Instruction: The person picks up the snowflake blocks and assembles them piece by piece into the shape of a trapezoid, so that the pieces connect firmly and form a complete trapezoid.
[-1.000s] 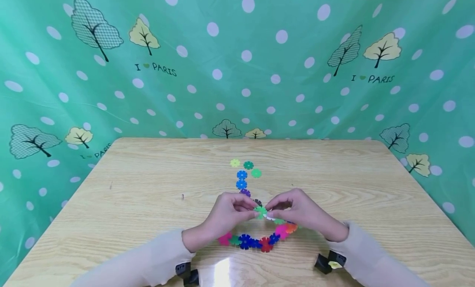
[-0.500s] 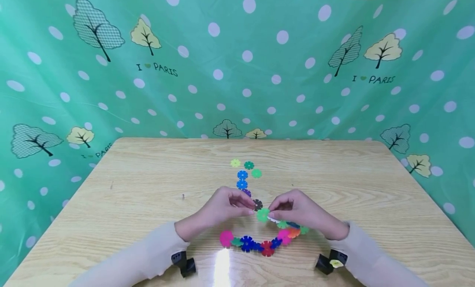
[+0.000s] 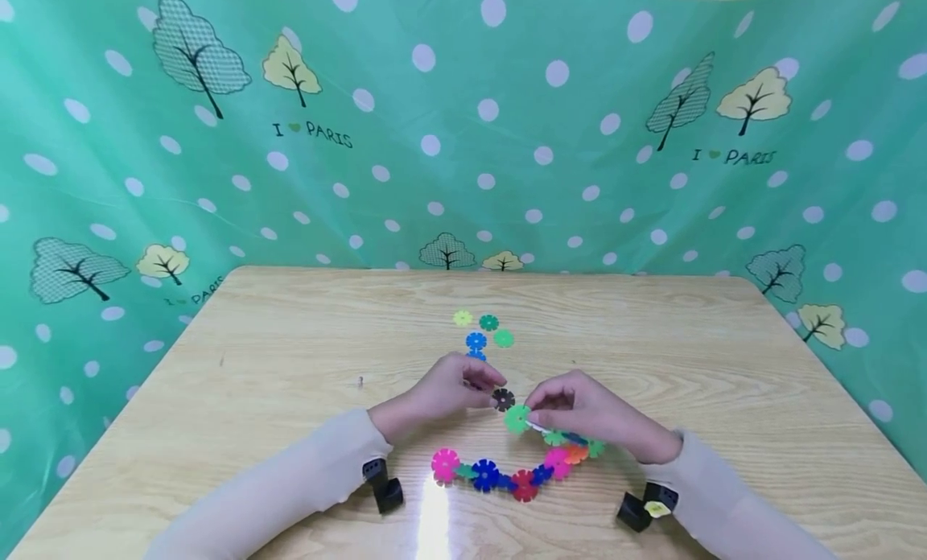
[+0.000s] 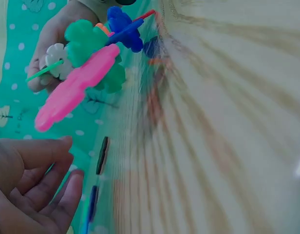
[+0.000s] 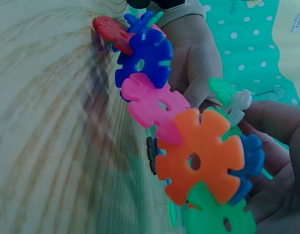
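Note:
A curved chain of interlocking snowflake discs hangs from my right hand (image 3: 582,403), which pinches it near the white disc (image 5: 237,105). At this end is a light green disc (image 3: 517,419); the other end is a pink disc (image 3: 445,464). Between them come blue, red, orange and green discs, the orange disc (image 5: 201,151) large in the right wrist view. My left hand (image 3: 452,387) is over the table beside a loose black disc (image 3: 503,399). In the left wrist view its fingers (image 4: 67,195) are loosely bent with nothing between them, and the black disc lies flat beyond.
Farther back on the wooden table (image 3: 304,327) lie loose discs: a yellow disc (image 3: 463,319), a dark green disc (image 3: 488,323), a light green disc (image 3: 504,338) and blue discs (image 3: 475,341). A green polka-dot curtain (image 3: 463,142) stands behind the table's far edge.
My left hand has let go of the light green end disc and moved back and away from the chain, now beside the black disc. The right hand keeps its pinch, nearly still.

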Demonstrator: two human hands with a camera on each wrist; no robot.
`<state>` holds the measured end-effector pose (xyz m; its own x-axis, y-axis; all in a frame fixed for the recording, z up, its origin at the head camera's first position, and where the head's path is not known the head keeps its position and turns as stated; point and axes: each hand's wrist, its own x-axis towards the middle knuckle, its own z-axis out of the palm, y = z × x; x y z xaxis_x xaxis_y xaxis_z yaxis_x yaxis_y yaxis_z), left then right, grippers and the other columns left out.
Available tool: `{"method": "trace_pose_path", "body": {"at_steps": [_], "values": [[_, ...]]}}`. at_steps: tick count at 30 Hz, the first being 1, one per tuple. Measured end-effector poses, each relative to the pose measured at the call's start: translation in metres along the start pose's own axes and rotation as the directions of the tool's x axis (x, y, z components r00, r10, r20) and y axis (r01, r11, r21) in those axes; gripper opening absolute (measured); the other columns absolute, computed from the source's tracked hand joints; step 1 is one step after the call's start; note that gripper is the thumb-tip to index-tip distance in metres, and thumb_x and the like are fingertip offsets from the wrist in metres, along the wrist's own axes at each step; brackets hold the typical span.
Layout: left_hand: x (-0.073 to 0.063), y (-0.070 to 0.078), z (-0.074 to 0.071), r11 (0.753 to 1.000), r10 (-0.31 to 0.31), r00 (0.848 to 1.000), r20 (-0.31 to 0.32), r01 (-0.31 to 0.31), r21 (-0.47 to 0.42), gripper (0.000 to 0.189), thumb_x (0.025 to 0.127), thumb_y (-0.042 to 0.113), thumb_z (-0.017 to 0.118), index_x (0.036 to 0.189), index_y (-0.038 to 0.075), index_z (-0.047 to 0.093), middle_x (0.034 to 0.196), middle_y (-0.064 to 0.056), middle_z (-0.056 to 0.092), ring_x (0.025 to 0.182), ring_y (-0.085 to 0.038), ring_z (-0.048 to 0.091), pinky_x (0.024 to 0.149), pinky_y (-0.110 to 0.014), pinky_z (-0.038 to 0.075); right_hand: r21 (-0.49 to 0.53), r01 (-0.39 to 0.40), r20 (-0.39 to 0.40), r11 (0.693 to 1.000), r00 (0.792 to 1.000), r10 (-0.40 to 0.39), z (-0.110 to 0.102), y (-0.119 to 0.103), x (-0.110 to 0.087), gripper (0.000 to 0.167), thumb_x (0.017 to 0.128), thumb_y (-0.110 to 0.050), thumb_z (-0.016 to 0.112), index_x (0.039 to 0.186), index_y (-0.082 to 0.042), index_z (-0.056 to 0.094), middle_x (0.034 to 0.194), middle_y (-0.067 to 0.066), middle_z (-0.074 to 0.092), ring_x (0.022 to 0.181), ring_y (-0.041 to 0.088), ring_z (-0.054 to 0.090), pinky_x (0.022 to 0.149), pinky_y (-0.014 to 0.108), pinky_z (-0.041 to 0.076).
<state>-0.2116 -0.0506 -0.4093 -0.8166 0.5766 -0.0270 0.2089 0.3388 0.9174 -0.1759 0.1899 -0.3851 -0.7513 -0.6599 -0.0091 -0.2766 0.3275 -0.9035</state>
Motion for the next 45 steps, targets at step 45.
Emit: {"method": "trace_pose_path", "body": {"at_steps": [45], "values": [[-0.006,0.004,0.000,0.962,0.118,0.992,-0.039,-0.104,0.253,0.017,0.078,-0.005,0.070,0.088,0.008,0.071,0.083,0.001,0.070,0.077,-0.008,0.064,0.070,-0.018,0.052,-0.029,-0.048,-0.058,0.998,0.997,0.046,-0.004,0.003,0.000,0.013,0.089,-0.017,0.066,0.093,-0.006,0.071,0.078,0.002,0.066,0.061,0.005,0.051,0.055,0.020,0.048]]}}
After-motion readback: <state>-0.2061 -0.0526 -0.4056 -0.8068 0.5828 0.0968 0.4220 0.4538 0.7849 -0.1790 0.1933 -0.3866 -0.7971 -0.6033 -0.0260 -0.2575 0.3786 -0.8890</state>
